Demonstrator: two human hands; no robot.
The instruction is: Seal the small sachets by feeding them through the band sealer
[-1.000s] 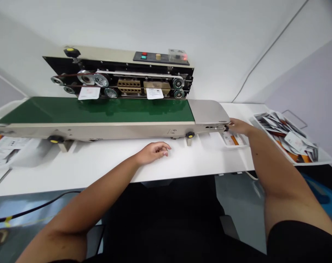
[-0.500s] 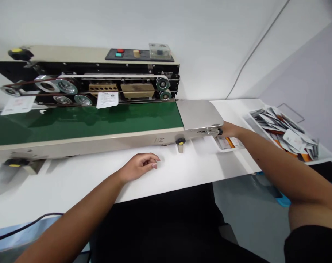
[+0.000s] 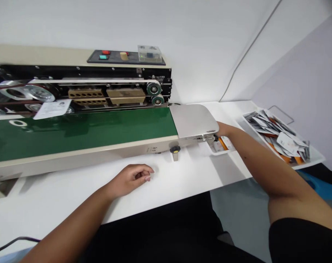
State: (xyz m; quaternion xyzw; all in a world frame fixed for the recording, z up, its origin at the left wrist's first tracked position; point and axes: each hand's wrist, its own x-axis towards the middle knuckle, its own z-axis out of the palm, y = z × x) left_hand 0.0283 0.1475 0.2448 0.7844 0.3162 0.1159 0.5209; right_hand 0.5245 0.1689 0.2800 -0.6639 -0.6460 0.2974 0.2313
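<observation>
Left hand (image 3: 130,179) — near conveyor (image 3: 122,129) (green-belted)

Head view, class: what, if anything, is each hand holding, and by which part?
The left hand holds nothing; its fingers curl loosely. Whether the right hand holds anything cannot be told: it is mostly hidden behind the metal plate.

White table (image 3: 188,182), belt machine (image 3: 105,129), small tray (image 3: 223,153), larger tray (image 3: 315,159), left hand (image 3: 131,179).

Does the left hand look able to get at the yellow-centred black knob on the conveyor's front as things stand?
Probably yes: the left hand, loosely curled, shows nothing held, and nothing visible stands between it and the yellow-centred black knob.
</observation>
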